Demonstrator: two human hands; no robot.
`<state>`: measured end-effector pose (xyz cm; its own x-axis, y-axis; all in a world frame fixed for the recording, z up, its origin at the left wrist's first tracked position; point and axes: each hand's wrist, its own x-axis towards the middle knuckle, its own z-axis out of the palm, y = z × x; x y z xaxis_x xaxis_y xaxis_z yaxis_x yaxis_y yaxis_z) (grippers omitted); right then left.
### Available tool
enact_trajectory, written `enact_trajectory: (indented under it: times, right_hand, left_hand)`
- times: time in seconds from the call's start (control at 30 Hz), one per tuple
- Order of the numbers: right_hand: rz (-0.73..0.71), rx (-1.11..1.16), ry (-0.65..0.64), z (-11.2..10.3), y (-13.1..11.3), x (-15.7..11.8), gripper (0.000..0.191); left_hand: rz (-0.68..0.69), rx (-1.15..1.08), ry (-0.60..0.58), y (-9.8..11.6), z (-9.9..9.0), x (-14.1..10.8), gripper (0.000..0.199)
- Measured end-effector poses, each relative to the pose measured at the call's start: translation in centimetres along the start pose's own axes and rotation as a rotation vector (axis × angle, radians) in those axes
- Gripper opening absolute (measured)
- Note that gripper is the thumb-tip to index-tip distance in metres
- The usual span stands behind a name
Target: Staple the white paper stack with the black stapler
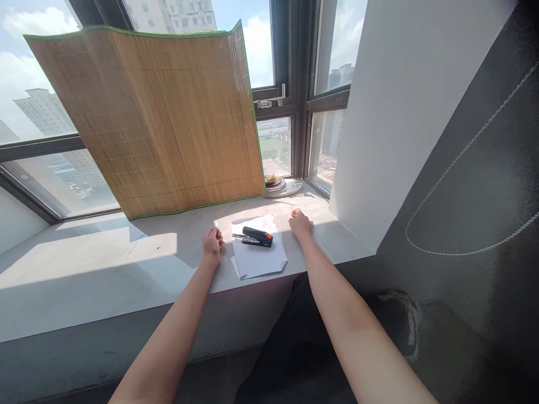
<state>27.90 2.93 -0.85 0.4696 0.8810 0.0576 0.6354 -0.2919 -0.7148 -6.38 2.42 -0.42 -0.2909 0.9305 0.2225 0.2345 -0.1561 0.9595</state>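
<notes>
A black stapler (pixel 256 233) with an orange mark lies on a small stack of white paper sheets (pixel 263 262) on the window sill. Left of the paper rests my left hand (pixel 213 242), its fingers curled closed with nothing seen in them. My right hand (pixel 300 222) lies on the sill to the right of the sheets, also curled into a loose fist. Neither hand touches the stapler or the paper. The sheets are slightly fanned, and one corner sticks out at the lower left.
A bamboo mat (pixel 177 123) with green edging leans against the window behind the sill (pixel 84 275). Stacked plates (pixel 284 188) stand in the back corner. A white wall (pixel 370 112) bounds the right side, and a beaded cord (pixel 442 253) hangs beyond it.
</notes>
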Motion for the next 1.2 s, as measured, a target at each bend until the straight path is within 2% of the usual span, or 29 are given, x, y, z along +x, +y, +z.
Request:
enact_trajectory:
  times: [0.1, 0.17, 0.3, 0.37, 0.5, 0.6, 0.7, 0.73, 0.83, 0.93, 1.03, 1.2]
  right_hand:
    - [-0.039, -0.084, -0.031, 0.1, -0.1, 0.0, 0.057]
    - [-0.061, -0.108, -0.015, 0.2, -0.2, -0.2, 0.061]
    - [-0.066, -0.06, 0.027, 0.3, 0.0, -0.9, 0.057]
    - [-0.07, -0.027, 0.037, 0.4, 0.1, -1.1, 0.055]
    - [-0.078, 0.044, 0.048, 0.5, -0.2, -1.8, 0.047]
    - [-0.117, 0.126, 0.029, 0.9, -1.0, -2.9, 0.031]
    - [-0.279, 0.244, 0.007, 1.3, -2.4, -4.4, 0.01]
    - [-0.358, 0.287, -0.02, 1.5, -2.9, -4.9, 0.009]
    - [-0.609, 0.356, -0.154, 1.8, -4.3, -6.2, 0.025]
    - [-0.776, 0.273, -0.254, 2.4, -5.0, -7.0, 0.031]
    - [-0.823, 0.148, -0.3, 3.2, -5.0, -7.6, 0.04]
    - [-0.756, -0.002, -0.266, 4.0, -5.2, -8.4, 0.034]
  left_hand:
    - [0.057, 0.123, 0.041, 0.1, 0.0, 2.6, 0.006]
    - [0.114, 0.246, 0.019, 0.0, -0.3, 4.1, 0.012]
    - [0.28, 0.807, -0.198, -0.7, -0.6, 5.6, 0.018]
    - [0.308, 0.935, -0.257, -1.2, -0.6, 5.4, 0.021]
    - [0.359, 0.967, -0.208, -1.7, -1.3, 3.2, 0.023]
    - [0.426, 0.982, -0.162, -1.6, -2.0, 0.8, 0.018]
    - [0.525, 0.853, -0.171, -1.2, -2.2, -1.3, 0.023]
    - [0.575, 0.789, -0.176, -1.1, -2.1, -1.8, 0.027]
    - [0.708, 0.646, -0.223, -1.0, -1.5, -2.7, 0.028]
    - [0.744, 0.619, -0.327, -1.4, -0.7, -2.8, 0.023]
    - [0.729, 0.627, -0.37, -1.5, -0.5, -2.7, 0.025]
    - [0.668, 0.625, -0.282, -0.4, -1.0, -3.0, 0.025]
